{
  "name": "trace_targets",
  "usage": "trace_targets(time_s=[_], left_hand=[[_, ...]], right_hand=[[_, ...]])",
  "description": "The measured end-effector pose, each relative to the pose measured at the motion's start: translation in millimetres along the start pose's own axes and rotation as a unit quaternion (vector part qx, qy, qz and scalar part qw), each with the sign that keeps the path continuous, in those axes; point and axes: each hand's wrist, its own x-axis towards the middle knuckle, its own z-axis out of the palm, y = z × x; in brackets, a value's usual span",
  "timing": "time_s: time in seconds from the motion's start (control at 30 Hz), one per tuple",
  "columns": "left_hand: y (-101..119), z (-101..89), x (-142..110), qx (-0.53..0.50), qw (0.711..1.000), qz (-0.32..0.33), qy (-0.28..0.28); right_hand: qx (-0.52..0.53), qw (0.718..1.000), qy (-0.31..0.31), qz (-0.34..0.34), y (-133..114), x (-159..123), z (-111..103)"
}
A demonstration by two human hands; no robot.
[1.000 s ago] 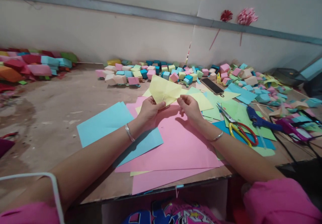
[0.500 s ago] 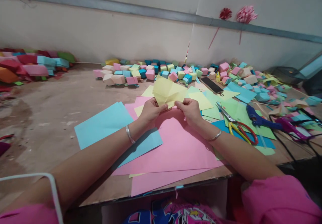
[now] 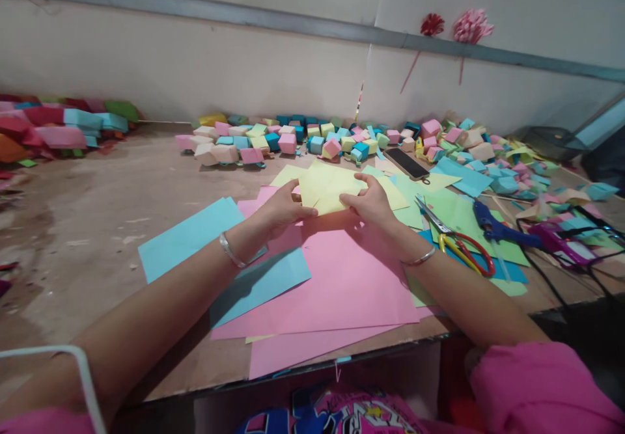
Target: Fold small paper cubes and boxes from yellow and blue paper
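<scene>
Between my two hands is a pale yellow sheet of paper, raised a little above the stacked paper. My left hand grips its left edge, thumb in front and fingers behind. On the other side, my right hand holds the right edge with the thumb on the face and the forefinger along the top corner. Creases show on the yellow paper. Beneath it lie pink sheets, and blue sheets are spread by my left forearm.
Scissors with red and yellow handles lie to the right, beside a blue glue gun with cords. A phone lies behind. Small folded paper boxes line the wall, with more coloured pieces at left.
The yellow paper has turned flatter, its raised upper flap lowered. My hands have spread slightly apart along its edges, and my right forefinger has moved up to the top corner.
</scene>
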Motion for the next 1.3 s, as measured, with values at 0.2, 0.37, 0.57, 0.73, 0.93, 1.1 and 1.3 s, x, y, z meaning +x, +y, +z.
trace_targets(time_s=[0.2,0.37,0.57,0.73,0.93,1.1,1.3], left_hand=[[-5,-11.8,-19,0.266,0.950,0.132,0.096],[-21,-22.5,-51,0.528,0.794,0.301,-0.011],[-29,-21.6,-53,0.569,0.751,0.320,-0.103],[-31,-18.3,-44,0.618,0.709,0.325,-0.096],[-33,-19.4,-45,0.601,0.723,0.330,-0.088],[-36,-22.8,-45,0.570,0.746,0.337,-0.078],[-42,-25.7,-47,0.573,0.734,0.358,-0.067]], right_hand=[[-0.251,0.963,-0.085,-0.045,-1,-2,-4],[-0.374,0.911,-0.149,-0.092,-7,-14,0],[-0.524,0.827,-0.138,-0.153,-22,-27,-4],[-0.448,0.817,-0.213,-0.294,-31,-33,-13],[-0.353,0.867,-0.250,-0.248,-7,-36,0],[-0.318,0.908,-0.198,-0.186,2,-40,9],[-0.295,0.924,-0.195,-0.143,-7,-44,10]])
